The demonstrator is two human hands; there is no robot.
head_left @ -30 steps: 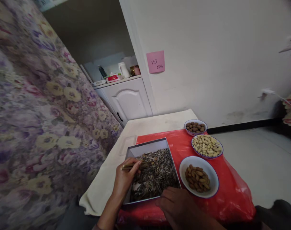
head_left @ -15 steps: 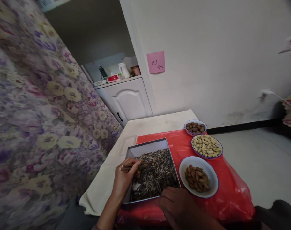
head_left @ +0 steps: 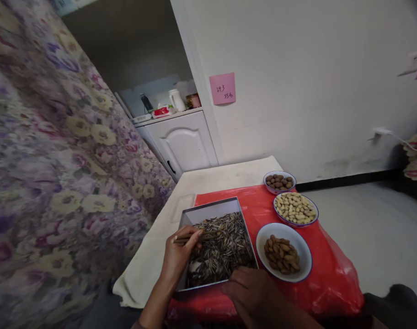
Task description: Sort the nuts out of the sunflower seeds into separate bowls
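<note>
A grey square tray [head_left: 208, 211] full of striped sunflower seeds [head_left: 224, 246] rests on a red plastic sheet [head_left: 263, 205]. My left hand [head_left: 177, 258] is closed round a pair of brown chopsticks [head_left: 198, 236] whose tips lie over the seeds at the tray's left side. At the tray's near right corner sits my right hand [head_left: 253, 292], fingers curled against the rim; what it holds, if anything, is hidden.
Three blue-rimmed bowls stand right of the tray: almonds [head_left: 284, 258], peanuts [head_left: 295, 208] and hazelnuts [head_left: 279, 181]. A cream cloth [head_left: 225, 176] covers the table. A floral fabric [head_left: 50, 160] rises at left. A white cabinet [head_left: 181, 141] and a pink note [head_left: 222, 88] are behind.
</note>
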